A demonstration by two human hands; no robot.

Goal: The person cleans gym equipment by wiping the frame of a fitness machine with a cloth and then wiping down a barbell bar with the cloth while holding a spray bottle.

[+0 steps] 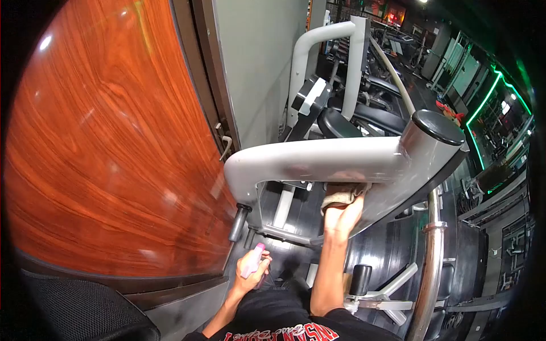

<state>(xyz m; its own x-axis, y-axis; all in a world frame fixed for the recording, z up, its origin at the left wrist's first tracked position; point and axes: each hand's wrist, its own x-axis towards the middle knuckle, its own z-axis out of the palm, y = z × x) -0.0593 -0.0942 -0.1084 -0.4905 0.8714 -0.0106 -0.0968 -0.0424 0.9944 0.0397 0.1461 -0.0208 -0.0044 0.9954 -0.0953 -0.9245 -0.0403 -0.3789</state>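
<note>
From my end, I'm looking down on the frame (pixel 318 156), and my right hand (pixel 343 220) is pressing the cloth (pixel 336 199) to it, just under its upper beam. Those fingers are bunching around the cloth, though the beam and cloth are partly hiding them. My left hand (pixel 250 268) is clenching the bottle (pixel 253 263) nearer to me than the frame, below its left bend. The bottle's long axis is slanting, its pink cap (pixel 260 246) pointing away from me and slightly right, towards the frame. I'm not making out what the bottle is holding or how full it is; the left fingers are covering part of its body. Left of the frame, the wood panel (pixel 114 142) is running out of view at the dark lens edge. Right of it, the green-lit area (pixel 499 119) is showing too small for detail.
</note>
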